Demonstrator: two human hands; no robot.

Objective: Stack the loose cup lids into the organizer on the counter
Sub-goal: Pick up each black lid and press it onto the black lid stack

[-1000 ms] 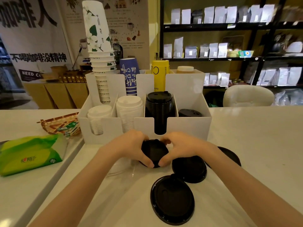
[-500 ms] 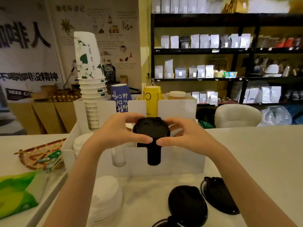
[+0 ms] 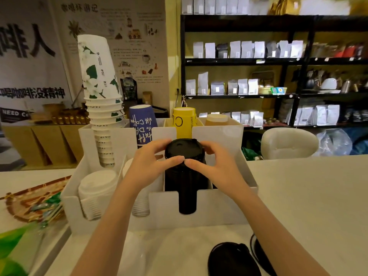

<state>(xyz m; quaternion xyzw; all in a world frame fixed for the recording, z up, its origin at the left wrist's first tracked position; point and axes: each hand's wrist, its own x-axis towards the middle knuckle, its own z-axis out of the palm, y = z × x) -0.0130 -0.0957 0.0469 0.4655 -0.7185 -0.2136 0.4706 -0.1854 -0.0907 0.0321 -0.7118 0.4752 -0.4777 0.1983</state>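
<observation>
A white organizer [image 3: 219, 208] stands on the counter. Its third front slot holds a tall stack of black lids [image 3: 187, 188]. My left hand [image 3: 151, 166] and my right hand [image 3: 215, 166] both grip one black lid [image 3: 184, 149] by its rim, right at the top of that stack. Whether it rests on the stack I cannot tell. Two loose black lids lie on the counter near me, one [image 3: 231, 259] in front and another [image 3: 260, 257] partly behind it. White lid stacks [image 3: 97, 194] fill the left slots.
Paper cup stacks, a tall white one [image 3: 99, 92], a blue one [image 3: 141, 124] and a yellow one [image 3: 184, 122], stand in the organizer's back row. A patterned tray [image 3: 29, 202] and a green tissue pack [image 3: 12, 248] lie at left. Clear lids [image 3: 133, 253] sit near me.
Both hands lifted the black lid off the counter and carried it up to the top of the black stack. The view tilted up, so fewer loose lids show.
</observation>
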